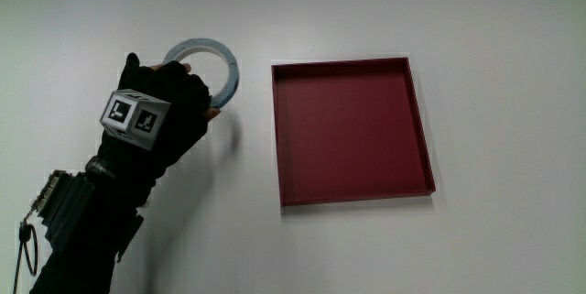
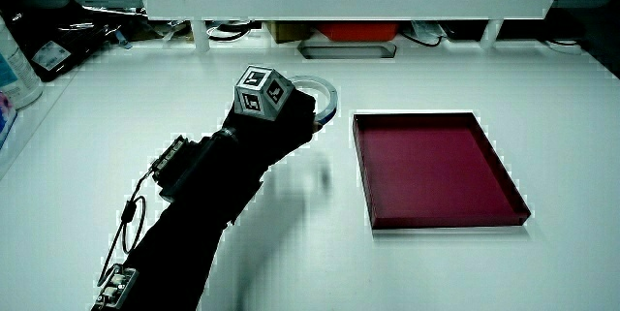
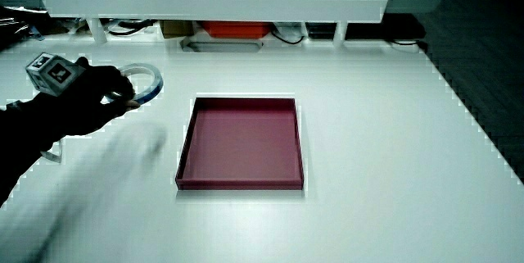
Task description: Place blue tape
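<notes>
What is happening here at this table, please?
A gloved hand holds a roll of blue tape in its grip, lifted above the white table; its shadow falls below. Beside it lies a shallow red tray with nothing in it. The tape is not over the tray.

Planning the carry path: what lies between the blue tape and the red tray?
Nothing: in the main view, only bare table separates the blue tape, held in the hand, from the red tray. Both side views agree.

part of the blue tape (image 1: 220, 59) hidden under the hand (image 1: 163, 115), forearm cut off at the picture edge in all views
</notes>
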`<action>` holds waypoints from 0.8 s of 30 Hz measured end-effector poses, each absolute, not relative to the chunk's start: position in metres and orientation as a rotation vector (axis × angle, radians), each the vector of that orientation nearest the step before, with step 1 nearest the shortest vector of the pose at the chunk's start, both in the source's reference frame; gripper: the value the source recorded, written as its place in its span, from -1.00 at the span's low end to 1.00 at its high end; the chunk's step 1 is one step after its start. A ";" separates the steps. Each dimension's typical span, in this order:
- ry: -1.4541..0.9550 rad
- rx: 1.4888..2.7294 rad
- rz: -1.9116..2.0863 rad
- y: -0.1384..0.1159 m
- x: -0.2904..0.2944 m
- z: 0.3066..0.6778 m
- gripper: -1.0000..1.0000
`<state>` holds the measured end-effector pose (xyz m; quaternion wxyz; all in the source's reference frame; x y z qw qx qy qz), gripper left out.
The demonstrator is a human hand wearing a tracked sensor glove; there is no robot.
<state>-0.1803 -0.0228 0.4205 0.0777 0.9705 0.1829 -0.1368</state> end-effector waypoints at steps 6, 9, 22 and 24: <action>0.432 2.885 -0.393 -0.028 -0.194 0.448 0.00; 0.390 2.873 -0.381 -0.029 -0.199 0.462 0.00; 0.315 2.822 -0.323 -0.031 -0.210 0.508 0.00; 0.297 2.807 -0.315 -0.030 -0.210 0.510 0.00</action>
